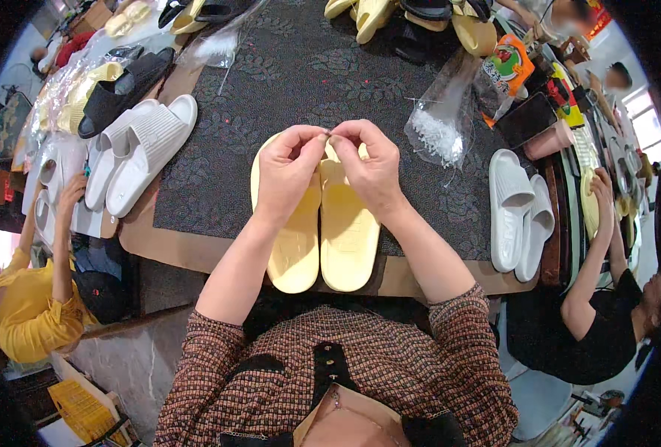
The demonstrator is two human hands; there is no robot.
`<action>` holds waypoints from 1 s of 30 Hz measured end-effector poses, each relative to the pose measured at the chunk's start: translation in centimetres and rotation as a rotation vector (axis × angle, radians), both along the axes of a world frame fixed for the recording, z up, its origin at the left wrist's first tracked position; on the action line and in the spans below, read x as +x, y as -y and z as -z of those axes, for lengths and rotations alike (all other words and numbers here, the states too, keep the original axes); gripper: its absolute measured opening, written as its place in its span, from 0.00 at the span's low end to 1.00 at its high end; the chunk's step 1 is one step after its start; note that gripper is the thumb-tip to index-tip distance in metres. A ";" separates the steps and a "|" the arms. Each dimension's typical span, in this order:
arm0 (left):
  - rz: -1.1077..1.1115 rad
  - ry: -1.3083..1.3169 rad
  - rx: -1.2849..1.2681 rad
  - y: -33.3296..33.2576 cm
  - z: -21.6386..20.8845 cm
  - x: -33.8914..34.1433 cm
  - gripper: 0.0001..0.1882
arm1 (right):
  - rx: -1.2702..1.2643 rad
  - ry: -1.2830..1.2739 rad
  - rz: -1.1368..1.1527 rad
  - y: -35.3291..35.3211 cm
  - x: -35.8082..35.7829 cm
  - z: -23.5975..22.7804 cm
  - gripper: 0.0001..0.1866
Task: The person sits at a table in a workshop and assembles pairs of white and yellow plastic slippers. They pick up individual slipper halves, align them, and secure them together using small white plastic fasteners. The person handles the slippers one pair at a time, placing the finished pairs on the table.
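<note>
A pair of yellow slippers, the left slipper and the right slipper, lies side by side at the front of the table, heels toward me. Over their toe ends, my left hand and my right hand meet with fingertips almost touching. Both thumbs are pinched against the index fingers. Whatever small thing sits between the fingertips is too tiny to name. The hands cover much of the slippers' straps and toes.
Grey slippers lie at the left, and another light pair at the right edge. A clear bag of small translucent pieces, a dark phone and a pink cup lie at the right. Co-workers' arms reach in from both sides.
</note>
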State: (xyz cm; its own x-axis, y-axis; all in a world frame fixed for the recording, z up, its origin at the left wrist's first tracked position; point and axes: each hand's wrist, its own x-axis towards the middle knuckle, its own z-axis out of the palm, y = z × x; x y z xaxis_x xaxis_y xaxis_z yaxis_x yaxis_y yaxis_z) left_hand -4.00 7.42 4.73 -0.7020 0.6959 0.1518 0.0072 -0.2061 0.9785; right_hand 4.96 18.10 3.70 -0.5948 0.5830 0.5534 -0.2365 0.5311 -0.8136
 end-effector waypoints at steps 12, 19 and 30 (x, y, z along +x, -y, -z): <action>0.134 0.122 0.014 0.2 0.8 -1.1 0.04 | 0.102 0.000 -0.001 0.0 0.1 0.0 0.04; 0.273 0.174 0.008 0.6 1.1 -2.1 0.03 | 0.069 -0.013 -0.109 -0.2 0.3 0.4 0.03; 0.191 0.288 0.050 0.2 0.6 -2.1 0.05 | 0.234 0.026 -0.023 -0.7 0.1 -1.1 0.06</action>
State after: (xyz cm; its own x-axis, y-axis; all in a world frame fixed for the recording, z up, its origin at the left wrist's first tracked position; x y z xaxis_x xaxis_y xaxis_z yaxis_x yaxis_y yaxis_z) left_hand -6.11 7.23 4.10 -0.5790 0.8153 0.0033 -0.3111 -0.2247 0.9234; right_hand 5.10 18.80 4.80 -0.6224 0.4270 0.6559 -0.2309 0.7006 -0.6752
